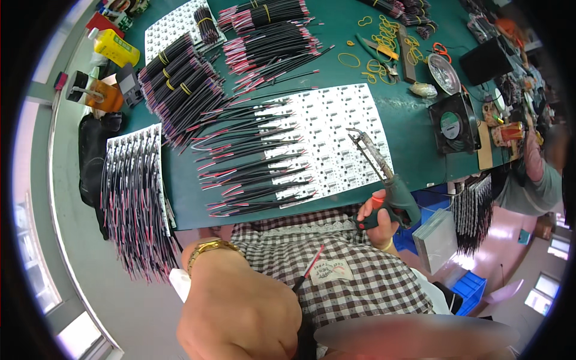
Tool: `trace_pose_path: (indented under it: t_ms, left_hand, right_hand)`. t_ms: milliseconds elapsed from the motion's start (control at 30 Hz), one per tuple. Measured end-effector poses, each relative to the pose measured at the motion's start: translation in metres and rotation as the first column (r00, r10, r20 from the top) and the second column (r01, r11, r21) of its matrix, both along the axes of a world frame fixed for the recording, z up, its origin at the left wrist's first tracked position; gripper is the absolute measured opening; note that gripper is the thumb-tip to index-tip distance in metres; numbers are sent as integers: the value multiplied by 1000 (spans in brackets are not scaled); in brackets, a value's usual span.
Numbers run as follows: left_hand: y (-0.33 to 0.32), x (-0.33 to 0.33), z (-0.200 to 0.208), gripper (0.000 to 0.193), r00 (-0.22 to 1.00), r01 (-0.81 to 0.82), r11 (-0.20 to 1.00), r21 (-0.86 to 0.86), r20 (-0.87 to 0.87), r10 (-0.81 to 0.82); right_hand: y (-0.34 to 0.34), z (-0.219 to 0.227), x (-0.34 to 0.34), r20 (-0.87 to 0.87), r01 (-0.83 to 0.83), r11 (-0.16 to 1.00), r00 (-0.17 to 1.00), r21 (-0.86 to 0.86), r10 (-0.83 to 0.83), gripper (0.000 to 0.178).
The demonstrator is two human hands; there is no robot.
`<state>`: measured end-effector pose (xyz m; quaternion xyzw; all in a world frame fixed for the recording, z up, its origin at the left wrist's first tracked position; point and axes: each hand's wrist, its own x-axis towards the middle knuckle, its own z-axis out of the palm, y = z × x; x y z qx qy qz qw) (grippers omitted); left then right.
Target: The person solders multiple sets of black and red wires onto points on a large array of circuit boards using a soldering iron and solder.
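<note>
Up at the far left, a yellow bottle (117,48) flashes its printed label, and below, the left hand (240,315) is curled, fingertips hidden, so I can't tell its grip, with a black cable (306,273) jutting just beside the knuckles, red end upward. Next comes a lettered pale patch (332,271) on the checked apron (378,291), then the right hand (381,225), wrapped firmly round a green soldering gun (400,199); farther right, a black fan (468,131) sports a round printed label (450,126)!

The left hand (240,315) was cut off at the near edge, its fingertips hidden. At near right, a patch (414,335) was too blurred to tell.
</note>
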<state>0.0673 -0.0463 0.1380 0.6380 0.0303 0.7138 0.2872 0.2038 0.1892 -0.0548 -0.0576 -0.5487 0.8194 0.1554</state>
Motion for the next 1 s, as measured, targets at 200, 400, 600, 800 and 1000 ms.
trace_pose_path:
  t_ms: [200, 400, 600, 800, 1000]
  left_hand:
    - [2, -25, -9, 27, 946, -38, 989, -141, -323, -10]
    - [-3, -28, 2, 27, 855, -196, 979, 52, -480, 196]
    - [1, -36, 10, 26, 734, -421, 905, 69, -561, 384]
    - [53, -83, 4, 50, -159, -980, -71, 188, -510, 845]
    - [35, -149, -90, 33, -532, -705, -514, 488, -844, -71]
  right_hand:
    - [8, -1, 4, 31, 9, 999, 999, -36, -8, 42]
    - [5, 3, 4, 23, 6, 1000, 1000, -13, -5, 44]
    - [8, 2, 4, 23, 40, 998, 999, 52, -41, 43]
    - [4, 4, 9, -26, 127, 991, 992, 36, -126, 40]
    - [5, -3, 2, -77, 99, 994, 993, 49, -95, 39]
